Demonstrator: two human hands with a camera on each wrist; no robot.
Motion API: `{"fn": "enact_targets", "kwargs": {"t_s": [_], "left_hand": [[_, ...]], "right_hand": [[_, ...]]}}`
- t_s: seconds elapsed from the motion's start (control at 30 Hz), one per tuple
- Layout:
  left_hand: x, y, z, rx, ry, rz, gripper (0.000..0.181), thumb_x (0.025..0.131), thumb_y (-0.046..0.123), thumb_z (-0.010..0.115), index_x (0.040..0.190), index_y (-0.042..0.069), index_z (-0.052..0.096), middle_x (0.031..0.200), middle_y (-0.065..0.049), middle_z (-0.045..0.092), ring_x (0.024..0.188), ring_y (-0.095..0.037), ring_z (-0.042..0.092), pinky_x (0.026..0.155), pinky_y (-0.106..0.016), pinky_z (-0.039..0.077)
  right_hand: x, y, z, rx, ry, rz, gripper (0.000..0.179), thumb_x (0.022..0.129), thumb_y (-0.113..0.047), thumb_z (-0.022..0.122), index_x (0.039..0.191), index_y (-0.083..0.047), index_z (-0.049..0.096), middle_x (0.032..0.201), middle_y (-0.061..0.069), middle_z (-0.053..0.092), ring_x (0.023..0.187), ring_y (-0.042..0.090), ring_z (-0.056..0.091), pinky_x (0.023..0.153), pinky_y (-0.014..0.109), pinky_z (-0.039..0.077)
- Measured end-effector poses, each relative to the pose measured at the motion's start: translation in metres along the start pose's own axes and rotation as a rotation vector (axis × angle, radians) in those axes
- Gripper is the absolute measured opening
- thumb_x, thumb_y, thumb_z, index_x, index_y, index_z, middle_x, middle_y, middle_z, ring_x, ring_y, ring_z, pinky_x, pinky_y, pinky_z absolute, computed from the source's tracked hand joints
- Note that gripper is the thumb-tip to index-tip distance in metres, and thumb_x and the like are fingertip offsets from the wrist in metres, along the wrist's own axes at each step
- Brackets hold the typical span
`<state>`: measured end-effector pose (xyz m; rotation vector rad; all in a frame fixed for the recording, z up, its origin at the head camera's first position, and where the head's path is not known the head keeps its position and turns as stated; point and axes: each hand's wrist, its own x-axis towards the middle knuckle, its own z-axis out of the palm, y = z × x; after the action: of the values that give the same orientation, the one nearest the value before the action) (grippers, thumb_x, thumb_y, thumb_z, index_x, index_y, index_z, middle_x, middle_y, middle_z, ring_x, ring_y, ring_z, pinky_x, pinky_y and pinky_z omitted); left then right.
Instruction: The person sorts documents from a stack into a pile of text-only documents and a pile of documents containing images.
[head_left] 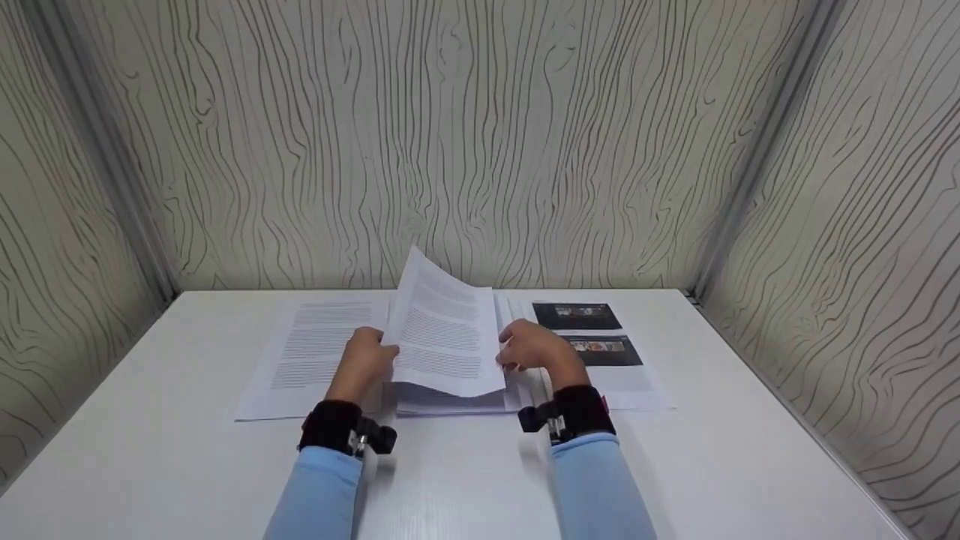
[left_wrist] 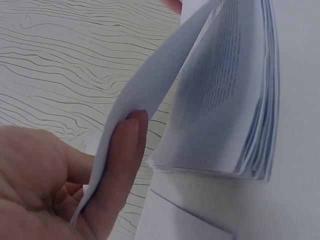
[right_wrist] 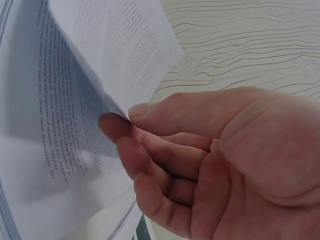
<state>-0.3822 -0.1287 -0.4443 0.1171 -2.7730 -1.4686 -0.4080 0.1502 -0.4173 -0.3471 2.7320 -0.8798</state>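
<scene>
A printed sheet of paper [head_left: 442, 330] is raised and bowed above the middle paper stack [head_left: 450, 409]. My left hand [head_left: 369, 354] grips its left edge, the thumb on one face and the fingers [left_wrist: 127, 150] behind. At the opposite edge my right hand [head_left: 531, 346] pinches the sheet between thumb and forefinger, as the right wrist view shows; the other fingers are curled below. Under the sheet, the stack's top page [left_wrist: 215, 90] carries dense text, and its layered edges are slightly fanned in the left wrist view.
To the left lie text pages [head_left: 315, 341], partly behind my left forearm. On the right is a page with two dark pictures [head_left: 577, 316], overlapped by my right hand and wrist. A white table [head_left: 450, 480] holds everything, with a wood-grain patterned wall [head_left: 435, 150] behind it.
</scene>
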Motion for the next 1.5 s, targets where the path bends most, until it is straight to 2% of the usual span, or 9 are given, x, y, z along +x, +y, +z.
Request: {"fn": "enact_targets", "kwargs": {"t_s": [0.17, 0.37, 0.63, 0.8, 0.9, 1.1, 1.2, 1.33, 1.5], "left_hand": [[0.002, 0.003, -0.007, -0.022, 0.013, -0.008, 0.048, 0.097, 0.011, 0.057, 0.135, -0.016, 0.047, 0.136, -0.034, 0.049, 0.13, -0.044, 0.045, 0.105, -0.053, 0.038], [0.003, 0.006, -0.014, -0.038, 0.039, 0.026, 0.045, 0.097, 0.01, 0.056, 0.133, -0.017, 0.05, 0.133, -0.033, 0.052, 0.128, -0.043, 0.047, 0.105, -0.053, 0.039], [0.004, 0.009, -0.028, -0.154, 0.051, 0.051, 0.035, 0.097, 0.007, 0.056, 0.125, -0.014, 0.059, 0.118, -0.026, 0.064, 0.107, -0.034, 0.06, 0.092, -0.045, 0.048], [0.001, 0.005, -0.037, -0.173, 0.031, 0.041, 0.038, 0.099, 0.006, 0.05, 0.131, -0.013, 0.054, 0.122, -0.026, 0.061, 0.111, -0.034, 0.057, 0.096, -0.047, 0.044], [0.001, -0.003, -0.045, -0.178, 0.022, 0.024, 0.043, 0.1, 0.006, 0.045, 0.138, -0.013, 0.046, 0.129, -0.028, 0.056, 0.119, -0.037, 0.052, 0.103, -0.05, 0.038], [-0.004, -0.028, -0.082, -0.134, 0.106, -0.029, 0.05, 0.101, 0.009, 0.044, 0.145, -0.011, 0.036, 0.143, -0.031, 0.043, 0.133, -0.044, 0.04, 0.111, -0.055, 0.028], [-0.012, -0.042, -0.104, -0.117, 0.182, -0.054, 0.05, 0.101, 0.012, 0.047, 0.146, -0.009, 0.038, 0.142, -0.031, 0.045, 0.129, -0.043, 0.045, 0.106, -0.054, 0.034], [-0.022, -0.059, -0.126, -0.158, 0.269, -0.1, 0.052, 0.1, 0.014, 0.053, 0.147, -0.005, 0.04, 0.139, -0.032, 0.048, 0.119, -0.039, 0.055, 0.093, -0.047, 0.045], [-0.027, -0.08, -0.138, -0.199, 0.318, -0.157, 0.053, 0.099, 0.014, 0.055, 0.147, -0.004, 0.04, 0.139, -0.033, 0.047, 0.113, -0.038, 0.058, 0.084, -0.042, 0.047]], "right_hand": [[0.0, 0.0, -0.002, 0.079, 0.048, -0.019, 0.047, 0.088, -0.004, 0.067, 0.13, 0.013, 0.054, 0.082, 0.011, 0.071, 0.076, 0.022, 0.07, 0.072, 0.037, 0.058], [0.004, -0.002, -0.003, 0.181, 0.054, -0.003, 0.045, 0.089, -0.004, 0.066, 0.13, 0.013, 0.055, 0.081, 0.011, 0.07, 0.072, 0.022, 0.07, 0.068, 0.035, 0.058], [0.007, -0.004, -0.006, 0.398, 0.023, 0.0, 0.047, 0.089, -0.003, 0.068, 0.133, 0.01, 0.054, 0.084, 0.014, 0.071, 0.071, 0.022, 0.07, 0.068, 0.035, 0.059], [0.006, -0.016, 0.006, 0.443, 0.052, -0.02, 0.049, 0.089, -0.002, 0.067, 0.134, 0.009, 0.051, 0.09, 0.014, 0.071, 0.073, 0.024, 0.07, 0.067, 0.036, 0.059], [0.009, -0.032, 0.022, 0.456, 0.076, -0.012, 0.051, 0.086, 0.001, 0.066, 0.134, 0.009, 0.049, 0.09, 0.015, 0.071, 0.072, 0.025, 0.07, 0.067, 0.037, 0.059], [0.021, -0.079, 0.058, 0.512, 0.116, 0.005, 0.044, 0.081, 0.006, 0.064, 0.123, 0.011, 0.054, 0.086, 0.016, 0.068, 0.069, 0.026, 0.071, 0.065, 0.035, 0.059], [0.026, -0.101, 0.073, 0.586, 0.151, -0.003, 0.033, 0.082, 0.005, 0.064, 0.115, 0.01, 0.061, 0.085, 0.016, 0.068, 0.069, 0.026, 0.071, 0.064, 0.033, 0.058], [0.03, -0.123, 0.092, 0.62, 0.177, -0.025, 0.018, 0.086, 0.002, 0.067, 0.102, 0.008, 0.066, 0.081, 0.014, 0.069, 0.067, 0.023, 0.071, 0.061, 0.031, 0.058], [0.034, -0.132, 0.115, 0.582, 0.165, -0.064, 0.006, 0.087, 0.001, 0.07, 0.091, 0.005, 0.07, 0.074, 0.01, 0.068, 0.062, 0.02, 0.07, 0.057, 0.03, 0.057]]}}
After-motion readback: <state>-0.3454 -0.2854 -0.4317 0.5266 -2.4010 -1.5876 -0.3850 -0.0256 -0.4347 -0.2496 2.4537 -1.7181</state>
